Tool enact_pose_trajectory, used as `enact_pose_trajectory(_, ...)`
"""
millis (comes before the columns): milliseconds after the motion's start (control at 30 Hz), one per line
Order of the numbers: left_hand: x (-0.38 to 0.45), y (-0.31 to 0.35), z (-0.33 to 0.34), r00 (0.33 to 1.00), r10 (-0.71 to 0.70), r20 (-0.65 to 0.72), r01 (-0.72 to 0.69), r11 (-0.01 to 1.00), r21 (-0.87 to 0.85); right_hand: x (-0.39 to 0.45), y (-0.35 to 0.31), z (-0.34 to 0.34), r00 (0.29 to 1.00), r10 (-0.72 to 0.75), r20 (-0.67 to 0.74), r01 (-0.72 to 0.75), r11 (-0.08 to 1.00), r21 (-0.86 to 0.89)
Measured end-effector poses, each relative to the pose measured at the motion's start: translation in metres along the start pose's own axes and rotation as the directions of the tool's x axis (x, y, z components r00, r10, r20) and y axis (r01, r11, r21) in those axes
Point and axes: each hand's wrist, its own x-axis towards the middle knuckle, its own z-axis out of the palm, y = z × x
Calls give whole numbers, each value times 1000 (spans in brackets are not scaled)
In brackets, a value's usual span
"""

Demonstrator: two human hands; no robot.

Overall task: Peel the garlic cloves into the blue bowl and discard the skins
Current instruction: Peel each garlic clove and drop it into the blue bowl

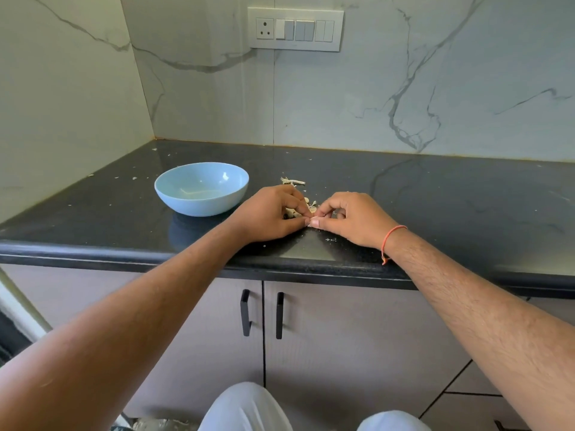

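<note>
The blue bowl point(201, 188) sits on the black counter point(435, 194), left of my hands, and looks empty. My left hand point(267, 214) and my right hand point(348, 217) meet fingertip to fingertip just right of the bowl, both pinching a small garlic clove point(310, 221) that is mostly hidden by the fingers. A few pale garlic pieces point(311, 205) lie between and behind the hands. A small heap of dry skins point(292, 181) lies just beyond my left hand.
Tiny skin flecks are scattered over the counter, near the bowl and the front edge. A marble wall with a switch panel point(295, 29) rises behind. Cabinet doors with black handles point(263, 312) are below the counter edge.
</note>
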Motion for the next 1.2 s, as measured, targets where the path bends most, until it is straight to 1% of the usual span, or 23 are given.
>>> enact_pose_trajectory(100, 0, -1, 0, 1000, 5, 15, -5, 1000, -13, -1, 4, 6, 998, -24, -63, 23, 1000, -12)
enact_pose_trajectory(233, 0, -2, -1, 999, -7, 31, 8, 1000, -24, 0, 6, 7, 996, -34, -77, 33, 999, -20)
enact_pose_trajectory(333, 1, -2, 0, 1000, -15, 9, 15, 1000, -12, 1, 8, 8, 997, -27, -79, 27, 1000, -5)
enact_pose_trajectory(433, 3, -1, 3, 999, -50, -17, 51, 998, 37, 1, 9, 8, 996, -6, -85, 8, 1000, 23)
enact_pose_trajectory(533, 4, 1, 1, 993, -99, -60, 103, 993, 65, 1, 10, 4, 987, 23, -157, -9, 996, 87)
enact_pose_trajectory(633, 5, 2, -1, 985, -130, -111, 129, 992, -10, 0, 12, 2, 975, 30, -219, 7, 986, 167)
enact_pose_trajectory(733, 6, 4, -1, 985, -127, -120, 118, 990, -80, -2, 14, 1, 974, 19, -228, 33, 975, 222)
enact_pose_trajectory(833, 6, 6, 0, 985, -135, -112, 119, 983, -137, -3, 11, 1, 973, -19, -230, 71, 973, 220)
enact_pose_trajectory(967, 4, 7, 1, 979, -140, -146, 108, 972, -207, -4, 8, 2, 970, -66, -232, 114, 973, 200)
enact_pose_trajectory(1200, 2, 9, -4, 980, -131, -148, 87, 957, -277, -2, 4, 1, 969, -47, -241, 107, 965, 241)
